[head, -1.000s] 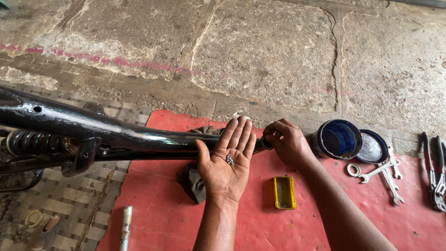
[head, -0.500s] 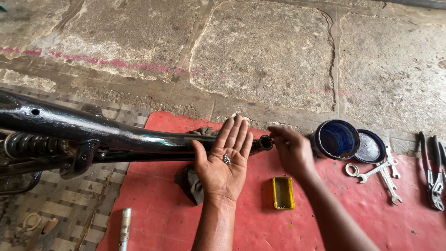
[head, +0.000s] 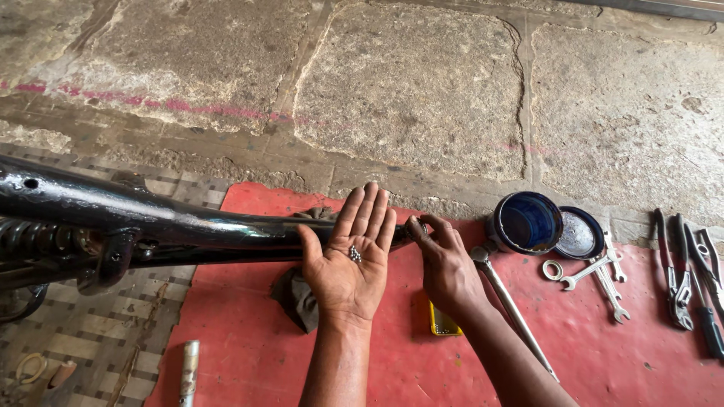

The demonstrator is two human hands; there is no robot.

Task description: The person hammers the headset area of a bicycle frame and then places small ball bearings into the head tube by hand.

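I see small steel balls (head: 354,254) in an open palm at frame centre, beside a black tube (head: 188,226).

My left hand (head: 348,260) lies flat and fully open, palm up, with the balls clustered on it, resting against the tube that runs in from the left. My right hand (head: 445,264), just right of it, curls its fingers at the tube's end; I cannot tell whether it grips anything. A blue tin (head: 526,223) and spanners (head: 599,275) sit on the red mat (head: 249,347) to the right.
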